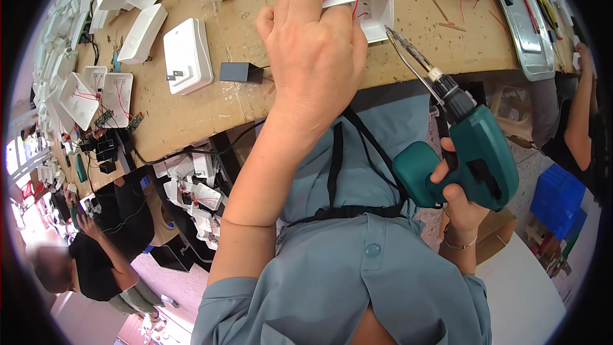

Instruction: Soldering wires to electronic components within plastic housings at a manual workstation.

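A white plastic charger housing (377, 3) is held by my left hand (313, 51), its fingers closed over the left side and its hollow inside facing me. A thin red wire (356, 3) stands up out of it. My right hand (461, 204) is wrapped round the handle of a green soldering gun (488, 153). The gun's metal tip (396, 36) and thin feed tube point up and left to the housing's right edge; I cannot tell whether they touch it. To the left of my left hand lies a black block (241, 72), with a white plug-in adapter case (187, 56) beyond it.
Many white housings (142, 33) crowd the wooden bench (172, 121) on the left, some with red wires and small circuit boards. A metal tray (530, 32) with tools sits at the right. Two co-workers (102, 249) are at the sides. A blue crate (555, 198) stands at lower right.
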`<state>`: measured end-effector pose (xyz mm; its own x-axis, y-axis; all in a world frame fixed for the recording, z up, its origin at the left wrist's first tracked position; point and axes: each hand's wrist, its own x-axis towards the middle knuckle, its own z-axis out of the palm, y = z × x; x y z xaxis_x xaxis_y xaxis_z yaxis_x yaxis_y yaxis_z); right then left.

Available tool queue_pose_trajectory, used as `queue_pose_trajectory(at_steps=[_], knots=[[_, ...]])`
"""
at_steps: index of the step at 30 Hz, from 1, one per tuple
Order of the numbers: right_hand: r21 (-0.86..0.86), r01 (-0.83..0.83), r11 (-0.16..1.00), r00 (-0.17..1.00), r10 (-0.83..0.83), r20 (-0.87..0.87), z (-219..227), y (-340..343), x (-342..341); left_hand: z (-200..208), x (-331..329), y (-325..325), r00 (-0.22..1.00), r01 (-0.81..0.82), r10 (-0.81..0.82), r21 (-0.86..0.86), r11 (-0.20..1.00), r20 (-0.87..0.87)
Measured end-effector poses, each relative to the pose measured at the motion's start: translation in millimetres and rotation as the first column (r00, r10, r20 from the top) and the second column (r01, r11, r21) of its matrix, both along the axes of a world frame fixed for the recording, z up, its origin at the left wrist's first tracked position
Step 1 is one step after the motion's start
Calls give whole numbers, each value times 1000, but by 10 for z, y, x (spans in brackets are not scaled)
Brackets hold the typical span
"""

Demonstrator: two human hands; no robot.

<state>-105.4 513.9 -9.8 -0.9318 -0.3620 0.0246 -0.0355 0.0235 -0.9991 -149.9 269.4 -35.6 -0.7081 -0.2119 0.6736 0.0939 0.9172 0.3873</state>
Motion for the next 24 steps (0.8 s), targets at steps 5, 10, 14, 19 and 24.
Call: queue_pose_trajectory(at_steps=[5,10,14,19,24], knots=[[2,1,1000,999,-1,51,-12,-35,0,-9,-17,15,1000,-5,5,-18,1000,1],[44,-18,999,998,16,59,7,-71,-22,88,-2,50,994,-84,90,-86,993,66],[58,-76,995,996,73,41,4,-83,-57,147,-6,91,994,-78,85,-98,992,71],[90,-69,994,998,68,16,9,-115,-95,152,-8,96,993,-86,93,-94,992,76],[140,-117,983,990,126,-58,5,-133,-156,147,-11,91,994,-84,89,-90,992,63]])
